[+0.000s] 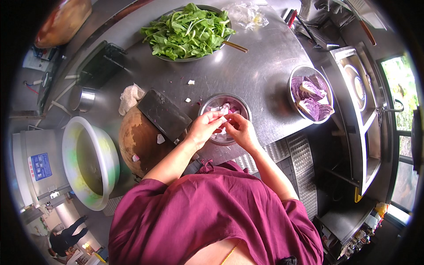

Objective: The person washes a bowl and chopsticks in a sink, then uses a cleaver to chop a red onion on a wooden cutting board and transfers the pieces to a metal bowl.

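Observation:
Over a round metal bowl [246, 105], my left hand [206, 127] and my right hand [241, 129] meet at the fingertips. A small pale piece of vegetable [223, 120] is pinched between them. White and purple vegetable pieces [226, 107] lie in the bowl below, partly hidden by my hands. Left of the bowl, a cleaver [164, 114] with a broad dark blade rests on a round wooden chopping block [131, 132]. Two small scraps lie on the block, and others are on the steel table [265, 66] beyond the bowl.
A large bowl of leafy greens [190, 33] and a crumpled plastic bag [248, 15] stand at the back. Purple cabbage wedges [311, 92] fill a strainer basket [291, 99] at right. At left are a cloth [131, 97], a metal pot [84, 98] and a large plastic basin [111, 159]. Another person [66, 240] is far off, lower left.

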`<state>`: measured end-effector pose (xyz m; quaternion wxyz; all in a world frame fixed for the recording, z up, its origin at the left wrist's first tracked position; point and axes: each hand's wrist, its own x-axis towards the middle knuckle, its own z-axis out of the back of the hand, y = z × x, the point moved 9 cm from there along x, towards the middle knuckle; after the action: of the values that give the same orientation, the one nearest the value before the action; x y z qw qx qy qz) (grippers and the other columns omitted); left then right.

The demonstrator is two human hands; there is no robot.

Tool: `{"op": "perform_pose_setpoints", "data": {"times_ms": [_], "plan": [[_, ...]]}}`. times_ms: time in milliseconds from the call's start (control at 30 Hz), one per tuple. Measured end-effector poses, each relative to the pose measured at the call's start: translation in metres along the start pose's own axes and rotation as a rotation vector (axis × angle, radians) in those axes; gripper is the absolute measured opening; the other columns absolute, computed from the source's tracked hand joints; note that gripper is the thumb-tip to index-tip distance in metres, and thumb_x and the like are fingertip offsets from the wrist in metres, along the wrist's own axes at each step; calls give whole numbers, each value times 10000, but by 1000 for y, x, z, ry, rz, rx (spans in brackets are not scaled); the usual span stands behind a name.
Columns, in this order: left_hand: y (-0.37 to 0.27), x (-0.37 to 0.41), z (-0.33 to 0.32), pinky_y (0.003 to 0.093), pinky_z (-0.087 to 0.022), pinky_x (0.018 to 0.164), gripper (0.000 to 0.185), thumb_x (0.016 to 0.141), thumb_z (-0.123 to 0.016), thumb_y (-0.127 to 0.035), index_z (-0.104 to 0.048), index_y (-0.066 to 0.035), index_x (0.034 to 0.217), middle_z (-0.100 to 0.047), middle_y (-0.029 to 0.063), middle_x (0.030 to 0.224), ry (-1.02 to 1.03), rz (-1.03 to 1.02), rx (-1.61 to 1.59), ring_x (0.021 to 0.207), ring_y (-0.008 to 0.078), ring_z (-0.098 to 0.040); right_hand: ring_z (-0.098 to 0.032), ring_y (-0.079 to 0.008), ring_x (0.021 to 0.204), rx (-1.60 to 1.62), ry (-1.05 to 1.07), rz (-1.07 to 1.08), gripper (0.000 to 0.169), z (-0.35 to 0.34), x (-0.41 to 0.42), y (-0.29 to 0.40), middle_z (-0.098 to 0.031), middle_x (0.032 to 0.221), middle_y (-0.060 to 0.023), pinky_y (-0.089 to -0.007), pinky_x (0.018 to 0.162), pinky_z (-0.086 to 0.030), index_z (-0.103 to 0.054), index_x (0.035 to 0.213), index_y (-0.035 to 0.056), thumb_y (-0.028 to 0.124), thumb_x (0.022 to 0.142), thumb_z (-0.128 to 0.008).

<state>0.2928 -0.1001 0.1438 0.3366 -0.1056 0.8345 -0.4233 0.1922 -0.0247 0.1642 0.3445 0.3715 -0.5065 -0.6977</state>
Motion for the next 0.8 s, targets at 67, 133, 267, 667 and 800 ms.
{"op": "perform_pose_setpoints", "data": {"times_ms": [67,133,267,667,800], "plan": [[-1,2,0,272,-491,866,273,912,-579,-66,-524,16,1167,-615,90,1075,6,-50,184,997,136,-593,-580,-108,673,97,24,-24,239,-2,0,-1,-635,778,-77,-263,634,-479,-619,1030,20,127,820,-654],[-4,1,-1,257,-490,842,255,906,-588,-63,-538,18,1142,-621,80,1054,29,-83,179,959,118,-595,-568,-94,682,237,65,-79,217,-5,0,-1,-619,767,-62,-254,632,-471,-605,1006,14,102,813,-653],[-6,4,-5,246,-499,801,223,877,-613,-46,-561,16,1085,-636,72,1001,52,-76,286,877,116,-613,-559,-78,706,98,35,33,163,-6,0,-4,-600,758,-33,-244,644,-463,-566,936,6,61,800,-636],[19,12,-2,319,-540,801,146,935,-541,-134,-596,-62,1049,-655,67,961,62,199,-427,906,159,-634,-457,-57,505,271,-72,-173,77,2,9,-31,-532,701,18,-224,427,-371,-533,900,41,101,879,-576],[21,29,8,362,-511,863,168,941,-540,-164,-611,-56,1049,-643,59,1023,30,33,-515,953,185,-620,-574,-100,616,349,-150,-217,135,-2,26,-35,-606,783,-38,-251,537,-481,-553,950,6,116,882,-592]]}}
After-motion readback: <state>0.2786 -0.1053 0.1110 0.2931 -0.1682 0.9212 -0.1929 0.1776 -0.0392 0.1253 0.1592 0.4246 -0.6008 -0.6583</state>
